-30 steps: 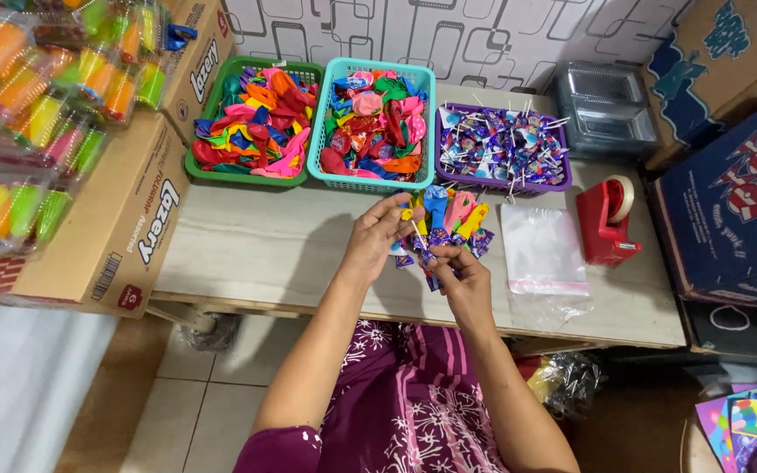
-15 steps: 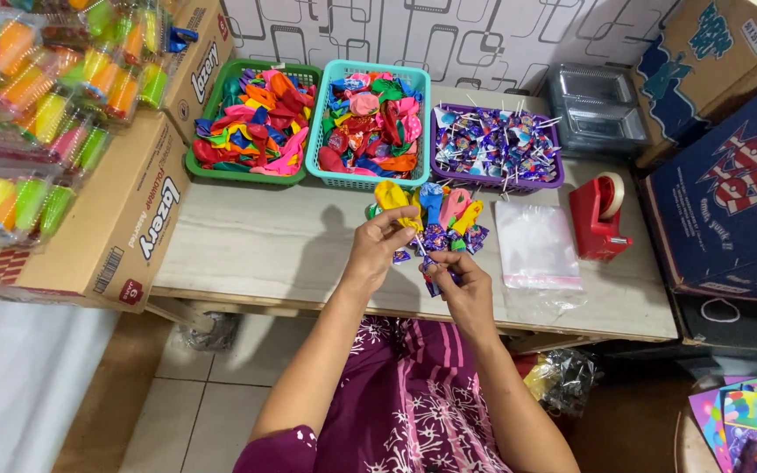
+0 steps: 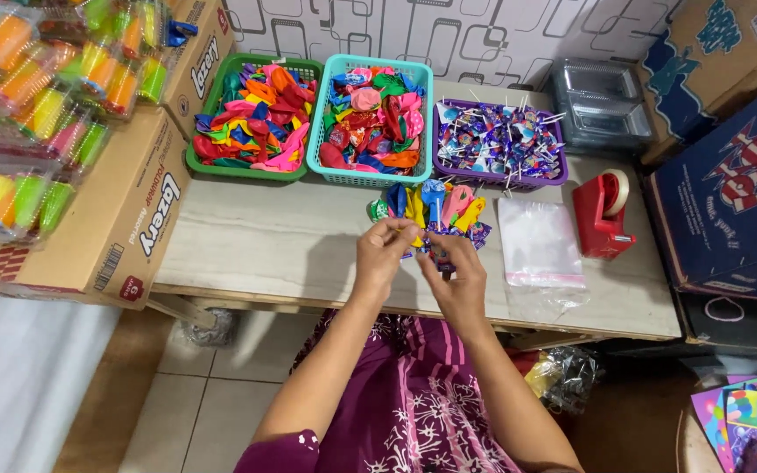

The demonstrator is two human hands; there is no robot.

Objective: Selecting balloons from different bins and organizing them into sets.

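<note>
Balloons [image 3: 431,206] in a small colourful bunch, gathered at the middle of the table [image 3: 265,236]

Compared with a second before, both hands had come lower, toward the table's near edge. The left hand [image 3: 385,256] and right hand [image 3: 459,278] pinched the bunch's lower ends with closed fingertips; what exactly they gripped was hidden behind the fingers.

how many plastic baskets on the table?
3, in a row at the table's back edge: green basket left, teal basket middle, purple basket right. None seems hidden.
</note>
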